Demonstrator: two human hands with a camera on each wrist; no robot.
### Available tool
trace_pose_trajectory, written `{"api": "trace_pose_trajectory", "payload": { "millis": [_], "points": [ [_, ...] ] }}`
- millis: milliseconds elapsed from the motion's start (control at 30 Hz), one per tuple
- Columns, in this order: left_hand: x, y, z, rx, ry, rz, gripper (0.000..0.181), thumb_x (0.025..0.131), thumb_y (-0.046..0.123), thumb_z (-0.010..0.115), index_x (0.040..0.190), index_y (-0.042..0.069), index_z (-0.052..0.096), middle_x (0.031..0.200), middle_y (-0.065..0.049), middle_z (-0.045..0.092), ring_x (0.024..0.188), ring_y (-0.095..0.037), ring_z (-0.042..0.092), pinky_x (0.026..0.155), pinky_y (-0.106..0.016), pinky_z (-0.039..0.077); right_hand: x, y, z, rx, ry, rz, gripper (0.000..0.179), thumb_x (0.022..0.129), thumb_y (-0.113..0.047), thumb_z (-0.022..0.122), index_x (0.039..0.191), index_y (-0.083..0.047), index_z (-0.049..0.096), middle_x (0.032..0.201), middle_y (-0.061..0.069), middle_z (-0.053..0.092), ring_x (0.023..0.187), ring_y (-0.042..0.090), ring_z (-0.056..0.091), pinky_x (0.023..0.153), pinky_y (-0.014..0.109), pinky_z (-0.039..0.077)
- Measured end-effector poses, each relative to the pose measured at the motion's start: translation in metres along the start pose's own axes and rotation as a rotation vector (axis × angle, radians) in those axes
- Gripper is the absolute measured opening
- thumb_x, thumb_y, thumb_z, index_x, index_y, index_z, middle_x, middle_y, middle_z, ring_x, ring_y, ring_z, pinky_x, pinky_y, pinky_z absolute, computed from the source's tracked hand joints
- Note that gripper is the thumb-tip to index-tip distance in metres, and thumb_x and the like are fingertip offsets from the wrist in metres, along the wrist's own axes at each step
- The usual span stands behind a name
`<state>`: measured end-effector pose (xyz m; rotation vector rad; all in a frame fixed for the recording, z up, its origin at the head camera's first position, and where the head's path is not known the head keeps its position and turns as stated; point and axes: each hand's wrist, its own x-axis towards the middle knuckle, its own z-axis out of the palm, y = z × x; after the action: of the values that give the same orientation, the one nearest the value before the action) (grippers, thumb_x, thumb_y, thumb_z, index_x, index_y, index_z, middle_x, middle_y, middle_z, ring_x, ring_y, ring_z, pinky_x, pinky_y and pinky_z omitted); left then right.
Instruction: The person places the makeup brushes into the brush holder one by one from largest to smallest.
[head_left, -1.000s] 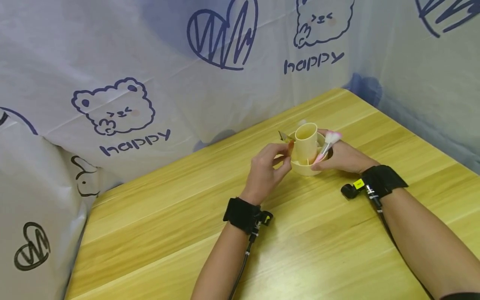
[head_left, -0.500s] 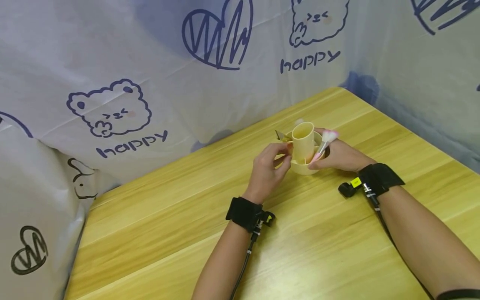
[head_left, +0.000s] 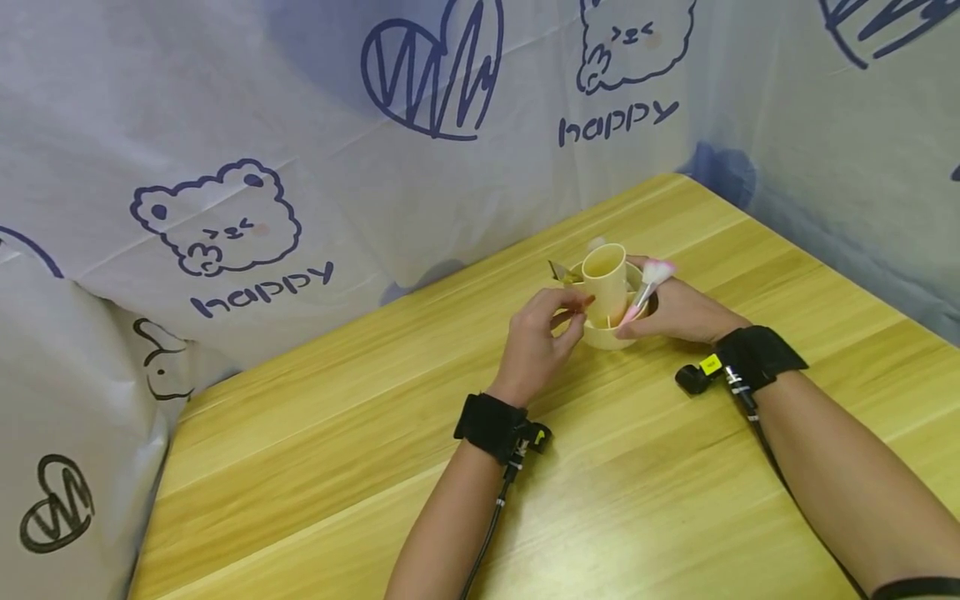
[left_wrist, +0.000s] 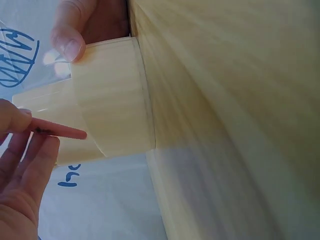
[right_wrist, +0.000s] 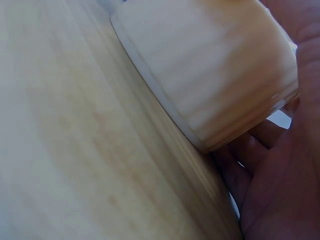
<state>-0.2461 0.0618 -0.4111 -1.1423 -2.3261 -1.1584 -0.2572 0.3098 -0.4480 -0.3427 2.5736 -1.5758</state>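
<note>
Wooden table (head_left: 315, 467) pushed into a corner, with white cloth (head_left: 225, 167) hung all round it, printed with navy bears, scribbled hearts and "happy". Black wrist straps with little cameras and cables on both arms. Nothing sits between the hands and the thing they're on, the table near them is just bare planks. The thing itself is a pale yellow plastic organizer (head_left: 609, 332): a low round base sitting on the table toward the far right corner, with a taller tube (head_left: 607, 283) standing up in it. A brush with a pink handle and white-pink bristles (head_left: 647, 287) leans out of the base on the right side. The left hand (head_left: 534, 346) has fingers curled, pinching a thin pinkish stick (left_wrist: 60, 131) against the tube. The right hand (head_left: 678, 312) wraps around the base from the right, fingers curled against its wall (right_wrist: 210, 75).
</note>
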Motion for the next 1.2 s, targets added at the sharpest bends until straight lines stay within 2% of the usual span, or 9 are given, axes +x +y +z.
{"api": "trace_pose_trajectory", "payload": {
  "millis": [333, 467, 567, 900, 1067, 1200],
  "points": [
    [0.0027, -0.0001, 0.0006, 0.104, -0.024, -0.059, 0.021, 0.096, 0.006, 0.071, 0.116, 0.002, 0.071, 0.114, -0.014, 0.074, 0.105, -0.024, 0.075, 0.093, -0.022, 0.061, -0.0001, -0.0016, -0.0006, -0.024, -0.009, 0.02, 0.114, 0.08, -0.026, 0.089, 0.166, -0.013, 0.014, 0.162, 0.018, 0.038, 0.149, 0.033, 0.039, 0.125, 0.061, 0.027],
    [0.0023, 0.0016, 0.001, 0.151, -0.052, -0.09, 0.023, 0.093, 0.012, 0.077, 0.115, 0.004, 0.075, 0.111, -0.013, 0.076, 0.102, -0.025, 0.074, 0.092, -0.028, 0.062, -0.0007, -0.0021, -0.0003, 0.0, -0.011, -0.015, 0.111, 0.081, -0.022, 0.089, 0.165, -0.013, 0.017, 0.156, 0.018, 0.047, 0.141, 0.033, 0.048, 0.12, 0.057, 0.036],
    [0.0024, 0.0027, 0.0015, 0.168, -0.063, -0.112, 0.024, 0.093, 0.015, 0.078, 0.114, 0.004, 0.075, 0.11, -0.014, 0.077, 0.101, -0.026, 0.074, 0.091, -0.032, 0.062, -0.0009, -0.0022, -0.0003, 0.015, -0.01, -0.041, 0.108, 0.081, -0.02, 0.089, 0.164, -0.013, 0.02, 0.152, 0.017, 0.052, 0.136, 0.032, 0.053, 0.116, 0.055, 0.04],
    [0.0021, 0.0048, -0.0023, 0.192, -0.069, -0.128, 0.023, 0.094, 0.016, 0.076, 0.113, 0.004, 0.076, 0.109, -0.014, 0.077, 0.101, -0.029, 0.075, 0.09, -0.034, 0.062, 0.0013, 0.0002, 0.0007, 0.015, 0.002, -0.062, 0.107, 0.079, -0.018, 0.09, 0.163, -0.013, 0.024, 0.155, 0.016, 0.047, 0.136, 0.032, 0.052, 0.116, 0.056, 0.039],
    [0.0001, 0.0043, -0.0051, 0.195, -0.072, -0.124, 0.024, 0.095, 0.017, 0.075, 0.115, 0.004, 0.076, 0.11, -0.013, 0.077, 0.103, -0.029, 0.074, 0.09, -0.034, 0.062, 0.0018, 0.0005, 0.0006, 0.021, 0.003, -0.054, 0.106, 0.08, -0.02, 0.09, 0.163, -0.015, 0.024, 0.151, 0.014, 0.052, 0.132, 0.03, 0.056, 0.111, 0.048, 0.044],
    [-0.0018, 0.0036, -0.0084, 0.199, -0.078, -0.125, 0.025, 0.095, 0.018, 0.075, 0.117, 0.004, 0.075, 0.113, -0.012, 0.077, 0.107, -0.027, 0.074, 0.092, -0.035, 0.062, 0.0016, -0.0003, -0.0003, 0.036, -0.008, -0.046, 0.104, 0.081, -0.019, 0.089, 0.163, -0.016, 0.024, 0.149, 0.014, 0.052, 0.128, 0.029, 0.058, 0.103, 0.032, 0.048]
  ]
}}
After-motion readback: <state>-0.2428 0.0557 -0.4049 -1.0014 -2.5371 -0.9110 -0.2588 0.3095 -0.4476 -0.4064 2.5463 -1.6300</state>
